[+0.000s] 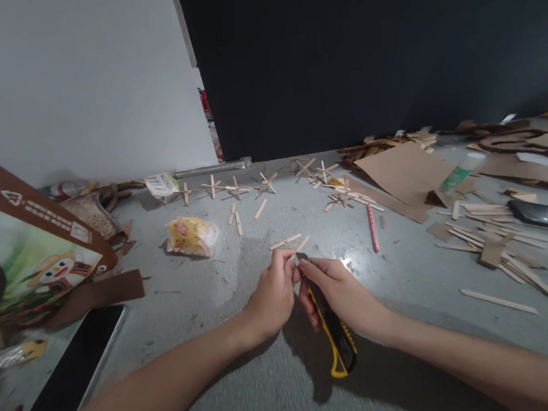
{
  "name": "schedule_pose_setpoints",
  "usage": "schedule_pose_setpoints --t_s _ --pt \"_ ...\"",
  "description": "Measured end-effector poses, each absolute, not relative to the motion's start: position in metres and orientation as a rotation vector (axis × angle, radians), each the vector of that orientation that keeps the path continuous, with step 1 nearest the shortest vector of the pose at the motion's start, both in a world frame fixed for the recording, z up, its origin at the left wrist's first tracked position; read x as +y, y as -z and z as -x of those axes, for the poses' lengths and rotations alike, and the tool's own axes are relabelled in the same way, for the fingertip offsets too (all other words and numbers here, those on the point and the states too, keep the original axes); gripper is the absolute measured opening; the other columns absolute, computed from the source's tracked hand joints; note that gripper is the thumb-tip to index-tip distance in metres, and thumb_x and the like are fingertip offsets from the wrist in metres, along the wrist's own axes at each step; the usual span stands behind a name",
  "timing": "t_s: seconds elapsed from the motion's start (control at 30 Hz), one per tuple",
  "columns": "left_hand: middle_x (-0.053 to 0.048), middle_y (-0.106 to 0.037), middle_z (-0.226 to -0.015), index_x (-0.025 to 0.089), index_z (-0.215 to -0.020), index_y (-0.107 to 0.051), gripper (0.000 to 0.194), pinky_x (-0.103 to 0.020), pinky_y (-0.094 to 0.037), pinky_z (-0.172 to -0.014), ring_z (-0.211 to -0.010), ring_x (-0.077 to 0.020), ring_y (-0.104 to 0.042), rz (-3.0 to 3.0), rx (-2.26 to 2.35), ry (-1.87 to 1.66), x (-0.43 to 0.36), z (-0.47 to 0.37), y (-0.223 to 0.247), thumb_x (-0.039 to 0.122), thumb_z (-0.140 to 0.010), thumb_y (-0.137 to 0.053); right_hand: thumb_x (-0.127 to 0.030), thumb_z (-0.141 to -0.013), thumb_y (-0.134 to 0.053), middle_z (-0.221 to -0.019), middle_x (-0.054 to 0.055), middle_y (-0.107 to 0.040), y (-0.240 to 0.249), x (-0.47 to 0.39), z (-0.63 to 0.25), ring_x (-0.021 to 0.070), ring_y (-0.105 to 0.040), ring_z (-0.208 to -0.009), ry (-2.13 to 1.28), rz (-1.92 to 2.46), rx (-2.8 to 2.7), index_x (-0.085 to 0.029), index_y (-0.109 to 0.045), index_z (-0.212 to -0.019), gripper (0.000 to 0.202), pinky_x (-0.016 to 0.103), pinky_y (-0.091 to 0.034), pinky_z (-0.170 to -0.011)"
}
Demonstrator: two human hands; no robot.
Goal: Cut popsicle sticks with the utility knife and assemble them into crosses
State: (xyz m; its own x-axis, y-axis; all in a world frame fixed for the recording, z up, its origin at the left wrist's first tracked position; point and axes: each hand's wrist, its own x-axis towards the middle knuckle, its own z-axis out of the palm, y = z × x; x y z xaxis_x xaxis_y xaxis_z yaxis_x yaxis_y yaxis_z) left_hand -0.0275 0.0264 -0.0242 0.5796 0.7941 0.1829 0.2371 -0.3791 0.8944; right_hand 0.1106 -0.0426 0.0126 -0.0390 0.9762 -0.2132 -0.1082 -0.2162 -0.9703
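Observation:
Pinched in my left hand (pixel 276 291) is a short wooden craft stick (pixel 301 246), pointing up and away to the right. My right hand (pixel 342 292) is closed around a yellow and black utility knife (pixel 331 328); its handle points down towards me and its front end is hidden by my fingers. The fingertips of both hands meet at the stick's near end. Just beyond them, another short stick piece (pixel 285 241) lies on the grey tabletop (pixel 206 365). Crossed stick pieces (pixel 236 187) stand in a row farther back, with loose short pieces (pixel 238 223) in front.
A yellow wrapped packet (pixel 191 236) lies left of centre. At the left are a phone (pixel 72 373) and a printed paper bag (pixel 33 252). On the right lie a red striped stick (pixel 372 227), several craft sticks (pixel 498 300), brown cardboard (pixel 406 178), a glue stick (pixel 460 173) and a dark shiny object (pixel 543 214).

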Motion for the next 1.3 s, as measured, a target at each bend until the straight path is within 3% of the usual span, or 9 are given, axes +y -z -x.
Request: schedule_pose_setpoints --t_s 0.33,0.5,0.7,1.07,1.3 --pt "0.005 -0.058 -0.068 0.022 -0.118 -0.049 0.028 -0.029 -0.044 -0.062 -0.061 -0.0154 -0.060 -1.839 0.768 -0.781 0.027 0.027 0.019 0.044 -0.111 -0.033 -0.073 -0.094 -0.054 -0.050 -0.003 -0.056 0.002 -0.043 -0.104 0.0126 -0.054 -0.040 -1.445 1.115 -0.987 -0.023 -0.052 -0.070 0.055 0.025 -0.048 -0.041" --pt "0.004 -0.058 -0.072 0.021 -0.117 -0.049 0.030 -0.030 -0.045 -0.067 -0.066 -0.0160 -0.061 -1.811 0.756 -0.787 0.027 0.027 0.019 0.047 -0.110 -0.035 -0.071 -0.093 -0.060 -0.051 -0.005 -0.054 0.008 -0.043 -0.101 0.0113 -0.052 -0.040 -1.517 1.008 -0.857 -0.023 -0.051 -0.074 0.052 0.023 -0.044 -0.042" --pt "0.003 -0.058 -0.079 0.022 -0.119 -0.048 0.034 -0.030 -0.047 -0.068 -0.070 -0.0156 -0.060 -1.783 0.758 -0.786 0.029 0.027 0.024 0.051 -0.110 -0.034 -0.066 -0.082 -0.077 -0.054 -0.008 -0.050 0.005 -0.044 -0.096 0.0093 -0.044 -0.041 -1.584 0.901 -0.646 -0.024 -0.052 -0.081 0.049 0.023 -0.042 -0.043" --pt "-0.002 -0.063 -0.086 0.022 -0.118 -0.051 0.033 -0.033 -0.049 -0.077 -0.081 -0.0187 -0.063 -1.779 0.815 -0.825 0.029 0.027 0.026 0.050 -0.110 -0.036 -0.063 -0.084 -0.076 -0.058 -0.009 -0.044 0.006 -0.040 -0.099 0.0094 -0.039 -0.046 -1.563 0.847 -0.624 -0.025 -0.051 -0.085 0.046 0.023 -0.040 -0.046" --pt "0.001 -0.056 -0.081 0.021 -0.120 -0.051 0.034 -0.028 -0.040 -0.065 -0.068 -0.0150 -0.051 -1.751 0.843 -0.839 0.028 0.027 0.027 0.051 -0.110 -0.039 -0.066 -0.086 -0.073 -0.054 -0.011 -0.040 -0.010 -0.030 -0.126 0.0069 -0.032 -0.042 -1.451 0.981 -0.790 -0.024 -0.051 -0.084 0.047 0.021 -0.028 -0.040"
